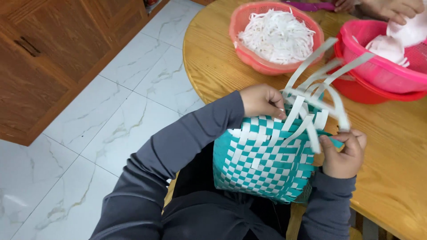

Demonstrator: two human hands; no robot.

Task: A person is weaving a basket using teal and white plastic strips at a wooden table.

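Mid-weave: your left hand (262, 101) pinches the teal-and-white basket (260, 162) rim; your right hand (343, 153) grips a loose white strip (311, 133), likely tucked under next.

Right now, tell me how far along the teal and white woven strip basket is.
Done: the teal and white checkered woven basket has its body woven up the sides. In hand: the left hand pinches the rim while the right hand grips a strip at the edge. Left: the loose white strips sticking up above the rim are not yet woven in.
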